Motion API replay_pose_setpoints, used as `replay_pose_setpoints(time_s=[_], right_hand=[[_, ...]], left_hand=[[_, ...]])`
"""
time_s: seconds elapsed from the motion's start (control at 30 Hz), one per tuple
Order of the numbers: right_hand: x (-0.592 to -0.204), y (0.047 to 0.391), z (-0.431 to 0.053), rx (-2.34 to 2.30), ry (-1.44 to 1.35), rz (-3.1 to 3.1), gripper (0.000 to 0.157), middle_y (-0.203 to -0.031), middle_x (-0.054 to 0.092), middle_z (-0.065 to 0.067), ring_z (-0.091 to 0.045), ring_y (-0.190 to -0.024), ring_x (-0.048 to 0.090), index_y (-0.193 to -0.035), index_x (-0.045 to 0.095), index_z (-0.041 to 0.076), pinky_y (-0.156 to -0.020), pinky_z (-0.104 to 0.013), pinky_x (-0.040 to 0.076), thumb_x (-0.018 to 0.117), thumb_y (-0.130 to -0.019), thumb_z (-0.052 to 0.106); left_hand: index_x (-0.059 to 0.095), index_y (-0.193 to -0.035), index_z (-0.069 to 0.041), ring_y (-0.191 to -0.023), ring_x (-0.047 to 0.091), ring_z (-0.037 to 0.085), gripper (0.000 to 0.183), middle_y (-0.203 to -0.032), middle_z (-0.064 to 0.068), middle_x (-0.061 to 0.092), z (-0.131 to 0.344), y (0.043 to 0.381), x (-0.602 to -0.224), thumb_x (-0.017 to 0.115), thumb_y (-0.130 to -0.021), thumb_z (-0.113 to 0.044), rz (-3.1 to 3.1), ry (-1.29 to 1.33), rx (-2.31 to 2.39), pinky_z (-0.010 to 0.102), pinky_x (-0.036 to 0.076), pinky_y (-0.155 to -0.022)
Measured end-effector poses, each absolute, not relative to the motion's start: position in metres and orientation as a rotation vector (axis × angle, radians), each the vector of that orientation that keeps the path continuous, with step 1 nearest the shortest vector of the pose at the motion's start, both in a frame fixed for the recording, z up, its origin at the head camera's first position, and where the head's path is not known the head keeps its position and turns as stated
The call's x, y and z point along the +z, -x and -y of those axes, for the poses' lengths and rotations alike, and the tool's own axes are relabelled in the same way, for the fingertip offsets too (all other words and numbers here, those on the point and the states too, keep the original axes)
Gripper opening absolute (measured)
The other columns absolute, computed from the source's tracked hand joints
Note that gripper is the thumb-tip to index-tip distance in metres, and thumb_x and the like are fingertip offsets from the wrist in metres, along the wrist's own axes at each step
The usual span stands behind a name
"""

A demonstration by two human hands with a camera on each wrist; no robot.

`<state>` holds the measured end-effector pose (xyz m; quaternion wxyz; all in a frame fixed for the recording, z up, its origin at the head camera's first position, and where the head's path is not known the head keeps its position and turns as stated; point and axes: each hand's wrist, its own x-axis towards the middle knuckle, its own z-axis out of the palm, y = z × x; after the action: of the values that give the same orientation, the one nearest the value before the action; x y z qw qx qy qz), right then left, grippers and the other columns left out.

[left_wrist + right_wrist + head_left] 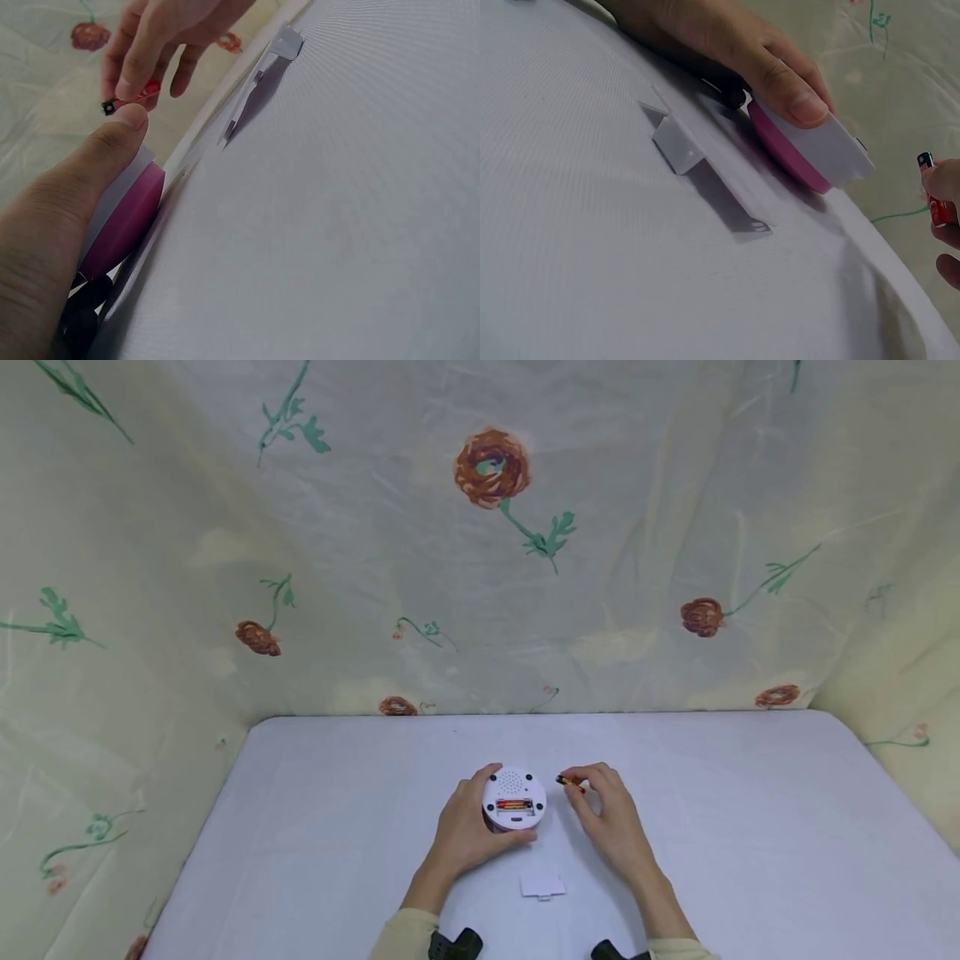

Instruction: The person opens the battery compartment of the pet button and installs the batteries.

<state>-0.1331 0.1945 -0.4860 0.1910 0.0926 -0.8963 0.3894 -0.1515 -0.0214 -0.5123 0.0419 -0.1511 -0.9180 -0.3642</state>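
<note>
My left hand (pixel 467 828) grips a round white device (pixel 511 782) around its left side, thumb along the near edge. Its underside faces up, with speaker holes, small dark feet and an uncovered battery compartment (pixel 514 815). A red-and-gold battery (pixel 514 804) lies in that compartment. Both wrist views show a pink band (pixel 131 221) around the device's side. Just right of the device, apart from it, my right hand (pixel 613 818) pinches another small battery (pixel 572 783) between thumb and fingers; its dark end points toward the device. The right wrist view shows this battery (pixel 937 212) at its right edge.
A white battery cover (pixel 542 886) with a small tab lies on the white-covered table (pixel 337 802), between the forearms. Dark wrist-worn cameras (pixel 457 945) sit near both cuffs. Flower-patterned sheeting (pixel 600 527) hangs behind and beside the table.
</note>
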Motion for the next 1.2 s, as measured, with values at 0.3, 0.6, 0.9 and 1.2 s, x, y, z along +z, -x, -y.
replay_pose_setpoints(time_s=[0.3, 0.6, 0.9, 1.2], right_hand=[[-0.478, 0.132, -0.188, 1.091, -0.339, 2.496, 0.02, -0.102, 0.062, 0.01, -0.006, -0.097, 0.052, -0.107, 0.064, 0.017, -0.086, -0.023, 0.042, 0.066, -0.088, 0.011], [-0.473, 0.128, -0.178, 1.115, -0.339, 2.56, 0.02, -0.105, 0.062, 0.011, -0.005, -0.101, 0.052, -0.109, 0.063, 0.02, -0.087, -0.033, 0.045, 0.064, -0.09, 0.017], [-0.47, 0.125, -0.171, 1.123, -0.381, 2.55, 0.02, -0.106, 0.062, 0.01, -0.006, -0.102, 0.053, -0.109, 0.064, 0.019, -0.088, -0.032, 0.046, 0.065, -0.09, 0.016], [-0.472, 0.124, -0.165, 1.113, -0.53, 2.483, 0.018, -0.105, 0.063, 0.007, -0.009, -0.102, 0.053, -0.107, 0.063, 0.016, -0.088, -0.028, 0.043, 0.064, -0.09, 0.012]], left_hand=[[0.034, -0.143, -0.027, -0.097, 0.053, 0.012, 0.104, -0.118, 0.0, 0.058, 0.021, 0.153, -0.513, 0.072, -0.058, -0.074, 2.815, 0.463, -1.124, 0.031, 0.044, -0.078], [0.034, -0.144, -0.026, -0.096, 0.052, 0.012, 0.104, -0.119, 0.0, 0.058, 0.021, 0.153, -0.509, 0.074, -0.059, -0.071, 2.828, 0.454, -1.126, 0.031, 0.043, -0.077], [0.034, -0.143, -0.026, -0.094, 0.052, 0.012, 0.104, -0.118, 0.001, 0.058, 0.02, 0.152, -0.509, 0.072, -0.059, -0.073, 2.834, 0.456, -1.113, 0.029, 0.042, -0.076], [0.034, -0.143, -0.027, -0.092, 0.051, 0.011, 0.104, -0.117, 0.0, 0.058, 0.021, 0.153, -0.511, 0.072, -0.059, -0.074, 2.83, 0.455, -1.133, 0.028, 0.041, -0.073]])
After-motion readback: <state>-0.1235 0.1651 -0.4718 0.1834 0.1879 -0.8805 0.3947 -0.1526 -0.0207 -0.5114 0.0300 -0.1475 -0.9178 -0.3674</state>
